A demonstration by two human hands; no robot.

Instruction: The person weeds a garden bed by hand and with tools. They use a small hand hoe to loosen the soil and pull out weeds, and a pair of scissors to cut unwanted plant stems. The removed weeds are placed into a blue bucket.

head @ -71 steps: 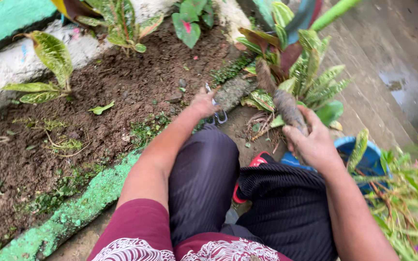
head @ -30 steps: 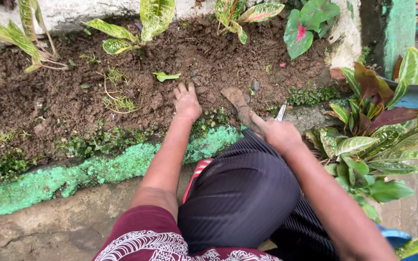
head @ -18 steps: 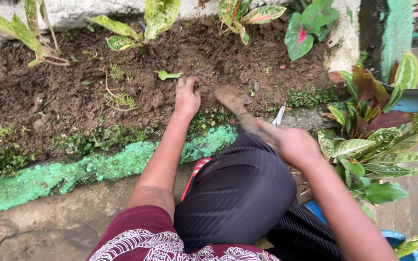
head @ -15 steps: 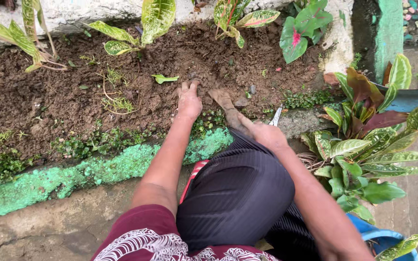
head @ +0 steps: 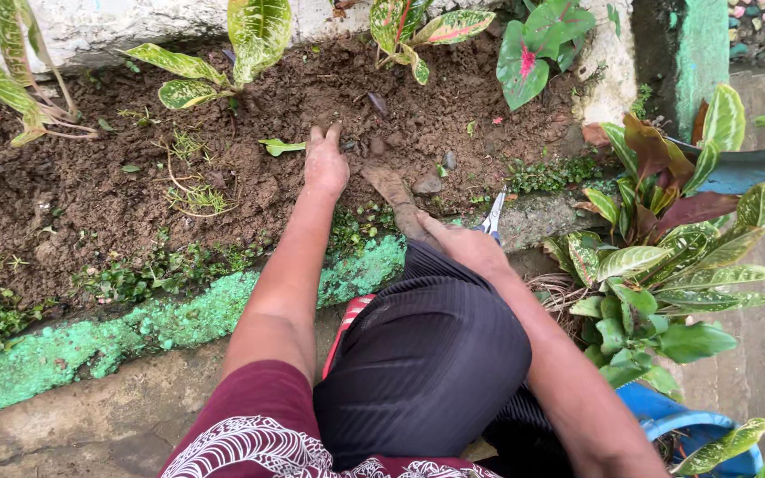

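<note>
My left hand (head: 325, 164) lies flat on the dark soil of the garden bed (head: 90, 204), fingers spread and tips pressed into the earth. My right hand (head: 467, 248) rests at the bed's edge above my knee, shut on a mud-coated digging tool (head: 396, 195) whose brown blade points up-left into the soil beside the left wrist. A pair of silver scissors (head: 491, 215) sticks out just past the right hand on the curb; whether the hand holds them I cannot tell. A small loose green leaf (head: 278, 145) lies left of the left hand.
A green-painted concrete curb (head: 179, 319) borders the bed in front. Variegated plants (head: 250, 35) grow along the white back wall (head: 90, 31). A leafy plant (head: 657, 265) in a blue pot (head: 683, 425) crowds the right. A grey stone (head: 427, 184) sits near the tool.
The view swung left onto the bed. The left hand, earlier by the plants with the scissors, now rests flat on the soil. The right hand brought the muddy tool to the curb and shifted slightly.
</note>
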